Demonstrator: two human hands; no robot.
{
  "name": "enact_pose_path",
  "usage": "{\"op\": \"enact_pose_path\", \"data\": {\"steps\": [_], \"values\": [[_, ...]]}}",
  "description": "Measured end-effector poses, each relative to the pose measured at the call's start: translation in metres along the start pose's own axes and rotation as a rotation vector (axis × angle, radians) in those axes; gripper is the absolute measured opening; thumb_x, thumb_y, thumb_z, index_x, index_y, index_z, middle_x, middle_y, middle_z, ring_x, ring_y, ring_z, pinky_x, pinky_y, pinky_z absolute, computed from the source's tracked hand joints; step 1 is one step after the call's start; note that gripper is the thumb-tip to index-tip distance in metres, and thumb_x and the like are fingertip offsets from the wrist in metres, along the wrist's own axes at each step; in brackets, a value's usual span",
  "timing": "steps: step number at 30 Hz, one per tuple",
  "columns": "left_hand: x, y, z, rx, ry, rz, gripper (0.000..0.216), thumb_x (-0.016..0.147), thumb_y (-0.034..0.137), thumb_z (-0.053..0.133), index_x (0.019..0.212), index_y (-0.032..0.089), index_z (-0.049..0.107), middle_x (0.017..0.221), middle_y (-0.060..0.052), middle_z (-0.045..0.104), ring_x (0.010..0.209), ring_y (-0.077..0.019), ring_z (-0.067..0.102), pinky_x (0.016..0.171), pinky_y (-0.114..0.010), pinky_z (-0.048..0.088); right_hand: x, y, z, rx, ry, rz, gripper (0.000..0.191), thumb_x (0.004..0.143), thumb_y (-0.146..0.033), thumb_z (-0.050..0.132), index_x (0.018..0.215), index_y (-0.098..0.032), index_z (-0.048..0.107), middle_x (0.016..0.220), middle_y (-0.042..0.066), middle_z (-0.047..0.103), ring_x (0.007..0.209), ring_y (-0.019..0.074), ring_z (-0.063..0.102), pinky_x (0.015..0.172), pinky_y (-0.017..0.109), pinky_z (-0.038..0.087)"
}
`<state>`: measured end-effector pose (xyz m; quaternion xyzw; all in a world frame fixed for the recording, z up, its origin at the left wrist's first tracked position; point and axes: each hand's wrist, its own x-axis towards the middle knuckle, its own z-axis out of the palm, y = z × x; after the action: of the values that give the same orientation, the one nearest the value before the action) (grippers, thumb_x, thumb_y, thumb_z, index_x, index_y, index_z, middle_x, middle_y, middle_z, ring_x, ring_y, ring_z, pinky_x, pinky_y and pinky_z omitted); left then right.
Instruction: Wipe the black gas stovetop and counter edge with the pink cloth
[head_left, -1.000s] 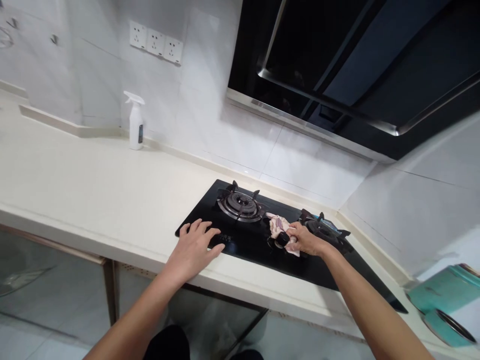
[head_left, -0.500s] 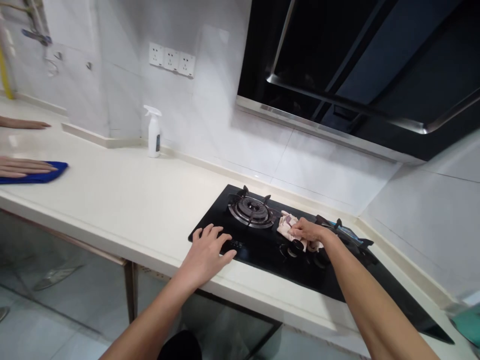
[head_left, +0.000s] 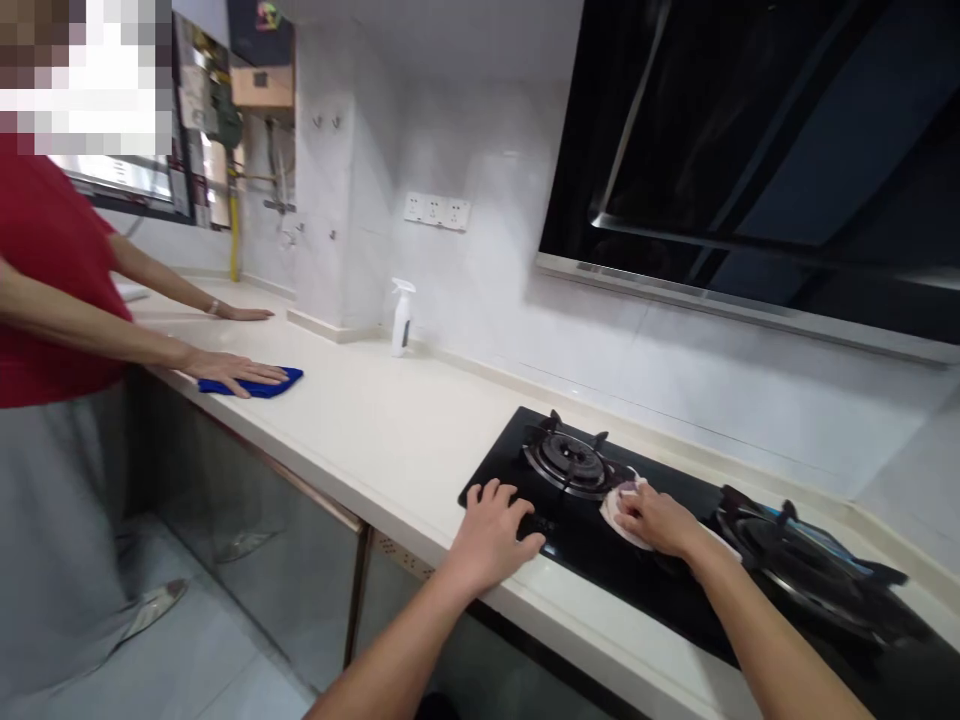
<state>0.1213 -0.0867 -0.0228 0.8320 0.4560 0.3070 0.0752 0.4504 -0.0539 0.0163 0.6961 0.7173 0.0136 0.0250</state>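
A black glass gas hob (head_left: 592, 560) is set into the cream worktop (head_left: 390, 430). My left hand (head_left: 491, 530) lies flat on the hob's front left corner, fingers spread, holding nothing. My right hand (head_left: 656, 520) presses a pale pinkish cloth (head_left: 616, 508) onto the glass between the left burner (head_left: 566, 460) and the right burner (head_left: 795, 555). The fingers cover most of the cloth.
A white spray bottle (head_left: 402, 318) stands by the wall. At the far left another person in a red top has a hand on a blue cloth (head_left: 255, 383) on the worktop. A black extractor hood (head_left: 750, 170) hangs above the hob. Wall sockets (head_left: 436, 210) sit above the bottle.
The view has swung left, bringing the other person into sight. My right hand with the cloth has slid left, closer to the left burner. My left hand has stayed on the hob's corner.
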Motion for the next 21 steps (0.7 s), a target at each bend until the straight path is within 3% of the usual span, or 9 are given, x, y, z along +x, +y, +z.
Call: {"op": "enact_pose_path", "data": {"steps": [4,8,11,16,18,21], "values": [[-0.001,-0.001,0.002,-0.009,-0.040,-0.011,0.047,0.091,0.053,0.063,0.128,0.024,0.070,0.145,-0.014,0.058,0.143,-0.0391,0.041,0.117,-0.062,0.029,-0.005,0.009,0.020,-0.060,0.145,-0.042,0.031,0.097,-0.050,0.048,0.104,-0.031,0.072,0.133,0.014,0.057,0.105,0.0364,0.061,0.090,0.052,0.047],[-0.002,-0.002,0.003,-0.006,-0.021,0.005,0.048,0.092,0.055,0.062,0.129,0.024,0.069,0.143,-0.015,0.059,0.141,-0.0391,0.043,0.116,-0.062,0.030,-0.012,0.005,0.023,0.023,0.207,-0.235,0.027,0.094,-0.045,0.051,0.084,-0.027,0.069,0.112,0.012,0.063,0.094,0.0302,0.058,0.091,0.049,0.046],[-0.003,0.000,0.002,0.001,-0.015,0.014,0.048,0.092,0.055,0.063,0.128,0.024,0.068,0.143,-0.014,0.060,0.140,-0.0386,0.044,0.115,-0.061,0.031,-0.030,-0.030,0.013,0.120,0.229,-0.353,0.018,0.089,-0.032,0.056,0.073,-0.025,0.061,0.098,0.008,0.061,0.092,0.0264,0.056,0.089,0.044,0.045],[0.000,-0.003,-0.003,0.020,-0.022,0.032,0.061,0.088,0.055,0.069,0.139,0.023,0.059,0.141,-0.014,0.061,0.137,-0.0369,0.047,0.114,-0.057,0.032,-0.062,-0.111,-0.001,0.324,0.284,-0.540,0.016,0.085,-0.022,0.061,0.072,-0.023,0.051,0.095,0.003,0.056,0.093,0.0222,0.051,0.082,0.037,0.043],[0.002,-0.006,-0.003,0.027,-0.021,0.035,0.068,0.087,0.052,0.070,0.146,0.024,0.052,0.143,-0.015,0.060,0.138,-0.0375,0.047,0.114,-0.057,0.032,-0.069,-0.126,-0.002,0.378,0.295,-0.539,0.015,0.086,-0.020,0.062,0.076,-0.023,0.051,0.098,0.002,0.055,0.095,0.0213,0.050,0.083,0.036,0.043],[0.005,-0.012,0.000,0.040,-0.006,0.042,0.077,0.086,0.051,0.070,0.153,0.023,0.043,0.146,-0.017,0.057,0.138,-0.0373,0.047,0.113,-0.057,0.032,-0.075,-0.128,0.001,0.448,0.301,-0.508,0.011,0.090,-0.022,0.065,0.087,-0.024,0.054,0.107,0.002,0.054,0.102,0.0216,0.050,0.090,0.037,0.043]]}}
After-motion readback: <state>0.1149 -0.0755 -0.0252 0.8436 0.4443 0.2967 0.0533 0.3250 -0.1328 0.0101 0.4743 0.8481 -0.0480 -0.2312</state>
